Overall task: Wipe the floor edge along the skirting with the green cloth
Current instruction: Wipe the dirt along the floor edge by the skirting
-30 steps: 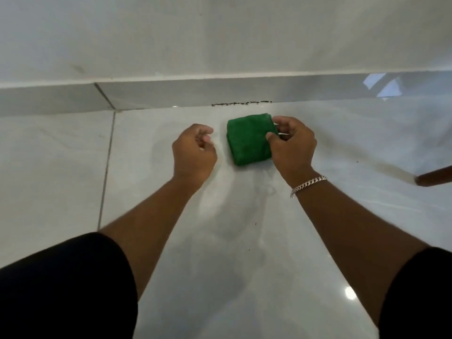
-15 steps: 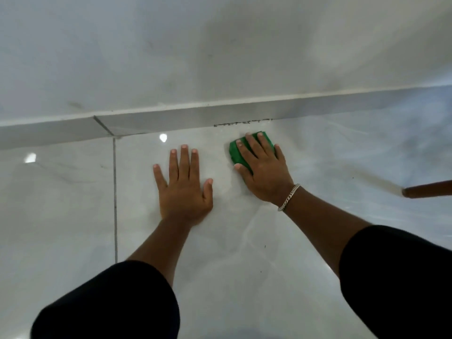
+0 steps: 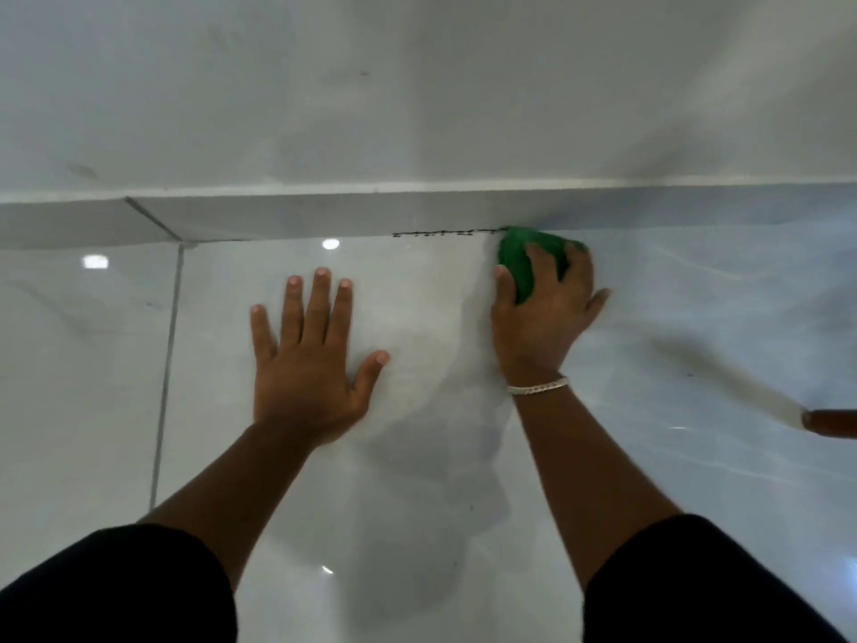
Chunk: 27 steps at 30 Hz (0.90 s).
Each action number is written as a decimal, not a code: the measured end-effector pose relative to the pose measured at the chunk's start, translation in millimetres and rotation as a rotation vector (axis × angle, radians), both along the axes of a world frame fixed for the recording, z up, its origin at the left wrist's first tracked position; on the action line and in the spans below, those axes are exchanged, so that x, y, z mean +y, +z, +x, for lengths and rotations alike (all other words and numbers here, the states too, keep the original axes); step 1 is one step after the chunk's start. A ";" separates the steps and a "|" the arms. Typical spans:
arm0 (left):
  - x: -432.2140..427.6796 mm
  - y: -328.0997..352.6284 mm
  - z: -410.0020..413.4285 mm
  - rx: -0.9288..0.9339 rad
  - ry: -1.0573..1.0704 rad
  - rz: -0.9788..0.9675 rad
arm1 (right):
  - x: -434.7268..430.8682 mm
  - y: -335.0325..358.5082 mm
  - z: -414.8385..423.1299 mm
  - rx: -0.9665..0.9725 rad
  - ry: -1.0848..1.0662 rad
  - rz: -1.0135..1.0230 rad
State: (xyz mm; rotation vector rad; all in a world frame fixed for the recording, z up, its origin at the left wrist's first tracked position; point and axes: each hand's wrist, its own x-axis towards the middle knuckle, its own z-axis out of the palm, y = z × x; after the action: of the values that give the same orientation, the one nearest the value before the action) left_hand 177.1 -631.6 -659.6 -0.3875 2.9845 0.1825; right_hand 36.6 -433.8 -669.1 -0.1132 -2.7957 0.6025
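Observation:
The folded green cloth [image 3: 521,259] lies on the glossy white floor, its far edge touching the grey skirting [image 3: 324,215]. My right hand [image 3: 545,313] presses down on the cloth with fingers curled over it; a silver bracelet sits on that wrist. A thin dark line of dirt [image 3: 445,233] runs along the floor edge just left of the cloth. My left hand [image 3: 310,359] rests flat on the floor tile with fingers spread, about a hand's width left of the cloth, holding nothing.
A white wall [image 3: 417,85] rises above the skirting. A grout line [image 3: 167,364] runs down the floor at the left. A brown wooden handle tip [image 3: 830,422] pokes in at the right edge.
My right hand has pushed the cloth forward and to the right until it meets the skirting. My left hand, curled a second ago, now lies flat on the floor.

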 end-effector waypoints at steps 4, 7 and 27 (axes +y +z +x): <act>6.4 -0.8 -4.7 -0.003 -0.006 0.009 | -35.6 1.9 11.4 0.047 0.163 0.068; 5.0 1.8 -10.2 0.021 0.010 0.015 | -39.9 9.7 2.1 0.069 0.361 0.061; 7.5 -2.5 -9.2 0.007 0.072 0.033 | 14.2 16.0 -26.4 0.024 0.141 0.070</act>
State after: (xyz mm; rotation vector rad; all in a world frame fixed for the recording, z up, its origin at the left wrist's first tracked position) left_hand 168.0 -624.1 -662.2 -0.4918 2.9724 0.2404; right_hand 10.2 -419.6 -653.1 0.1061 -2.8144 0.5333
